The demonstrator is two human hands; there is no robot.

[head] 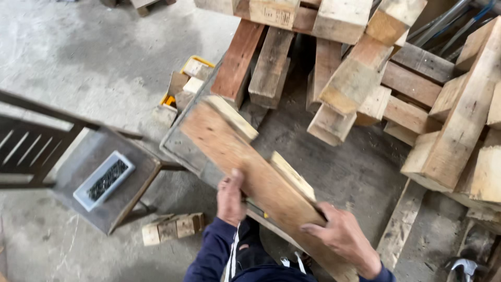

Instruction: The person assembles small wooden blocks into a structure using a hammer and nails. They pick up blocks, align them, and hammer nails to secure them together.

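- Wood pile (365,78): the biggest thing here, thick offcuts and beams heaped across the top and right, pale and reddish, lying every which way on the concrete floor (94,57)
- Board (245,162): a long, flat, orange-brown plank, tilted and running from upper left down to lower right across the middle; two pale cleats (292,175) sit on its far edge, one near the top end, one at mid-length; it lies over a grey panel (182,149) beneath
- Chair (99,172): dark metal, at the left, its seat bearing a light tray of dark nails (104,179)
- Right hand (342,235): clamped on the board's lower end, fingers curled over the top face, thumb side toward the edge; closed tight on the wood
- Left hand (230,199): gripping the board's near edge at mid-length, thumb up on the face, fingers wrapped under and out of sight
- Small blocks (172,228): a short row of pale wood on the floor below the chair, well apart from both hands
- Yellow bin (187,83): holds scraps, beside the pile's left edge
- Hammer (464,267): metal head just showing in the bottom right corner
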